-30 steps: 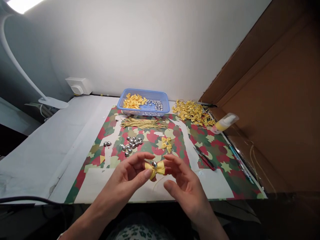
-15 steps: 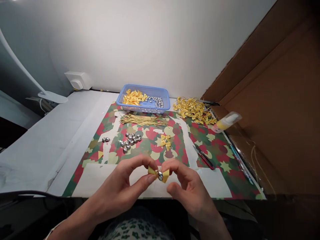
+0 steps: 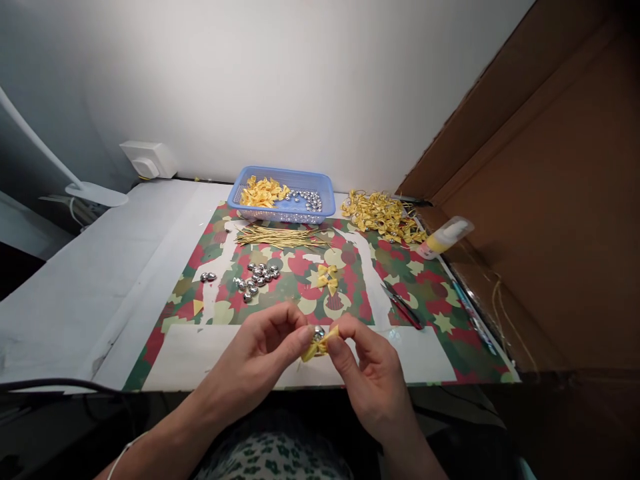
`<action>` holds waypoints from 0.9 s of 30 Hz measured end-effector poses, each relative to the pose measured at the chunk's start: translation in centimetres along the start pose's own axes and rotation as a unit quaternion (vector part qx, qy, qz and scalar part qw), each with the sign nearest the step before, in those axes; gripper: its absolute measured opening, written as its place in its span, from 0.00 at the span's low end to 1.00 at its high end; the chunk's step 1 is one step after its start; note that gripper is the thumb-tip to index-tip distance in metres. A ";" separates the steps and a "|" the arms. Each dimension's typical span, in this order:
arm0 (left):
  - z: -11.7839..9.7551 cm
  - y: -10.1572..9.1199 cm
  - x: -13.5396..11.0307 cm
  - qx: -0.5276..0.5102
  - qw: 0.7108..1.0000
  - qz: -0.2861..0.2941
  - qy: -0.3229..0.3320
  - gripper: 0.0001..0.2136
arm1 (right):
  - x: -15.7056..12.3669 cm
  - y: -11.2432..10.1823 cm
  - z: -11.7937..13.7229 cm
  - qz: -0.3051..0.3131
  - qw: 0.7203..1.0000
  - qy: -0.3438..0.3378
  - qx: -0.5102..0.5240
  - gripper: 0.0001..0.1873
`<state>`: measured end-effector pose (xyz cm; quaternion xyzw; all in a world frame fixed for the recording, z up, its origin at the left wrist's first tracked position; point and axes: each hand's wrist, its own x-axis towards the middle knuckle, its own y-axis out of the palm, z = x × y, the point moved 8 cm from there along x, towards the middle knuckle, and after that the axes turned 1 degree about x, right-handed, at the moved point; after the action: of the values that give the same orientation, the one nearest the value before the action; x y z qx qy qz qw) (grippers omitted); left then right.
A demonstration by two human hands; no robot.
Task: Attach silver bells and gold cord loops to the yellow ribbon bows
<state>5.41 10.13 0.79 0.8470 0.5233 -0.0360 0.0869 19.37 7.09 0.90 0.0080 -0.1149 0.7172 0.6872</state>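
Between my two hands, above the table's near edge, is a yellow ribbon bow [image 3: 316, 349] with a shiny silver bell [image 3: 319, 331] at its far side. My left hand [image 3: 267, 347] pinches the bow's left part between thumb and forefinger. On the other side, my right hand [image 3: 367, 363] has thumb and forefinger closed on the right loop. Beyond them lie a few loose yellow bows [image 3: 328, 279] and a cluster of silver bells [image 3: 257, 280]. Two more bells [image 3: 207, 277] sit apart at the left.
A blue basket [image 3: 283, 175] of bows and bells stands at the back. Before it lies a bundle of thin gold ties [image 3: 280, 236]. To the right are a pile of tied bows [image 3: 383, 217], a bottle [image 3: 445, 238], scissors [image 3: 403, 305] and a cardboard wall [image 3: 540, 200].
The bow has been turned, so the bell now shows at its far side rather than facing me. My right thumb has come up onto the ribbon. The view has shifted slightly.
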 end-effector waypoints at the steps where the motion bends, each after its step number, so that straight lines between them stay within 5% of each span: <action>1: -0.1 0.1 0.0 -0.010 1.000 -0.002 -0.002 0.14 | -0.1 0.0 -0.1 0.001 1.000 0.006 0.004 0.15; 15: -0.7 -0.5 -0.6 -0.010 0.999 -0.030 0.033 0.10 | 0.1 0.1 -0.4 -0.011 0.998 0.044 0.037 0.17; 20: -1.7 -1.1 -1.0 0.108 0.988 -0.014 0.113 0.28 | 1.0 0.3 -1.2 -0.019 0.988 0.107 0.110 0.23; 23: -1.1 -1.0 -0.5 0.109 0.986 -0.021 0.124 0.16 | 1.3 0.5 -1.8 -0.043 0.981 0.119 0.148 0.23; 27: 1.2 -1.5 1.0 -0.014 0.994 -0.080 0.074 0.07 | 1.3 1.0 -2.2 -0.056 0.973 0.118 0.189 0.21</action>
<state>4.58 11.42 -0.72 0.8015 0.5946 0.0273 0.0571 18.63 8.69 -1.13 0.0590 0.1053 0.6825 0.7208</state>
